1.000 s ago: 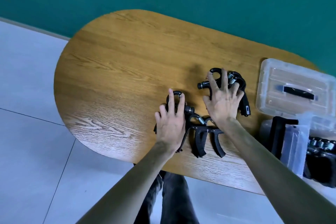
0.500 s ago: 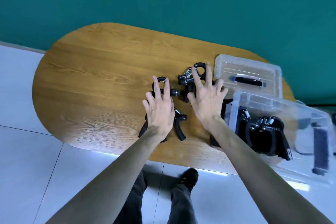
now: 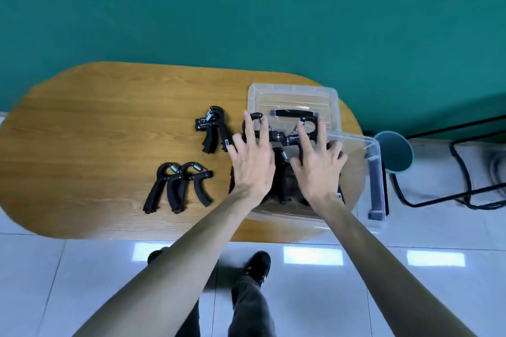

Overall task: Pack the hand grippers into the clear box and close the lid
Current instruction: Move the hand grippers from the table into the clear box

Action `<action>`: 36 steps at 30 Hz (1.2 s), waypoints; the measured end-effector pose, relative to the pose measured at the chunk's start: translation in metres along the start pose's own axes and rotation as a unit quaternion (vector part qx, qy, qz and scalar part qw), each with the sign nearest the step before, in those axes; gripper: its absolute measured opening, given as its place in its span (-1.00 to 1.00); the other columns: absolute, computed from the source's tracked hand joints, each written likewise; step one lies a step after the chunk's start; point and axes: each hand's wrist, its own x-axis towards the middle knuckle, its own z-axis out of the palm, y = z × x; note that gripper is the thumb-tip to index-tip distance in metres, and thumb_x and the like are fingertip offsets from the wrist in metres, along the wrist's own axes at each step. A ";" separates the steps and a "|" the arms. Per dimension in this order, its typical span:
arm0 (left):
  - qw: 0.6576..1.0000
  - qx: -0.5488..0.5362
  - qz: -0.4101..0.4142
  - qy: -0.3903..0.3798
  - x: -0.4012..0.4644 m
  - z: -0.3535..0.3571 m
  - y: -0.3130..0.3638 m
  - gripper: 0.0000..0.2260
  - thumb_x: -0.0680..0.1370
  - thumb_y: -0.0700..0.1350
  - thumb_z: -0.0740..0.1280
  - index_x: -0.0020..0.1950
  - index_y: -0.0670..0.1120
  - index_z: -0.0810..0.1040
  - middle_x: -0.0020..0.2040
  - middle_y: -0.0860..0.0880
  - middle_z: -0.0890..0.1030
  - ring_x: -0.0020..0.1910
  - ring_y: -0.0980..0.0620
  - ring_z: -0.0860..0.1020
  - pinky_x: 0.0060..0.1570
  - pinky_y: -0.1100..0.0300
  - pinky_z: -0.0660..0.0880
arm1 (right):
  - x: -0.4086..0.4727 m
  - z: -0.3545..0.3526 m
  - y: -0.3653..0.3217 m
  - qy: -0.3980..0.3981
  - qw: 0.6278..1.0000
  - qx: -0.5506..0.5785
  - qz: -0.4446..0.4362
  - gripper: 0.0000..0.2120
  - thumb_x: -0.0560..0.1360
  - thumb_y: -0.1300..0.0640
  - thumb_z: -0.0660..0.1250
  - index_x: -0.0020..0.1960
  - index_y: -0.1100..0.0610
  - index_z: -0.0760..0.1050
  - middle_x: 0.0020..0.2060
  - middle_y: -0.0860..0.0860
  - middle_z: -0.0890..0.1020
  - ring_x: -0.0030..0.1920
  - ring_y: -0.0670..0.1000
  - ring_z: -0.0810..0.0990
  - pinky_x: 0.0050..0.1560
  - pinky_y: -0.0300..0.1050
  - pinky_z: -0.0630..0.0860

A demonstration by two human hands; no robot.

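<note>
Clear box (image 3: 373,150) sits at the right end of the oval wooden table (image 3: 95,131), overhanging the table edge on its right side. Inside I can make out black hand grippers piled under the hands; how many I cannot tell, since the hands cover most of them. The lid (image 3: 293,96) lies flat on the table just beyond the box, touching it, black carry handle facing up. The box is open.

Left hand (image 3: 253,164) is over the left part of the box, fingers spread and extended, pressing on a gripper loop (image 3: 256,117) that sticks up near the lid. Right hand (image 3: 317,169) is over the middle of the box, fingers likewise splayed, resting on a second gripper head (image 3: 309,124). I cannot tell whether either hand has actually closed round a gripper; both look nearly flat and open.

Against the frame half a second back: both hands were then on the bare table left of the box, each flat on grippers. Now they are over the box, and the view has swung right, so a round teal stool (image 3: 394,150) and a black metal frame (image 3: 465,172) show on the floor.

Still on the table: a pair of grippers (image 3: 175,186) side by side well left of the box, and a single gripper (image 3: 212,131) nearer it, beside the left hand. All are black, with curved grips, a steel spring at the head and a loop top.
</note>
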 end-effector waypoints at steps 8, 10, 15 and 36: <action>0.996 0.033 0.069 -0.050 -0.012 0.036 0.059 -0.34 0.63 -0.10 0.26 0.65 -0.03 0.00 0.64 -0.24 -0.10 0.11 -0.21 0.38 0.06 -0.08 0.38 | -0.018 0.023 0.060 -0.026 0.998 0.012 0.056 -0.24 0.44 0.06 0.39 0.58 -0.13 0.18 0.62 0.10 0.09 0.01 0.25 0.36 -0.12 0.08 0.21; 0.994 0.043 0.081 -0.054 -0.017 0.046 0.063 -0.33 0.62 -0.12 0.27 0.65 -0.03 0.01 0.64 -0.25 -0.09 0.09 -0.21 0.38 0.05 -0.08 0.38 | -0.025 0.032 0.072 -0.038 0.997 0.022 0.066 -0.25 0.44 0.06 0.40 0.57 -0.13 0.20 0.61 0.09 0.10 0.01 0.26 0.37 -0.09 0.10 0.28; 0.992 0.058 0.053 -0.096 -0.027 0.069 0.061 -0.38 0.63 -0.14 0.24 0.64 -0.03 0.04 0.64 -0.23 -0.07 0.11 -0.21 0.38 0.04 -0.07 0.35 | -0.033 0.046 0.084 -0.073 0.992 0.054 0.082 -0.27 0.43 0.07 0.41 0.55 -0.11 0.25 0.60 0.08 0.16 0.01 0.23 0.36 -0.06 0.09 0.27; 0.994 0.009 0.086 -0.063 -0.010 0.060 0.029 -0.54 0.67 0.03 0.07 0.56 -0.07 0.24 0.61 -0.11 0.20 0.30 -0.16 0.41 0.24 -0.09 0.39 | -0.020 0.050 0.056 -0.048 0.996 0.073 0.012 -0.52 0.59 -0.02 0.16 0.47 0.10 0.35 0.45 0.17 0.39 0.19 0.29 0.46 0.14 0.24 0.45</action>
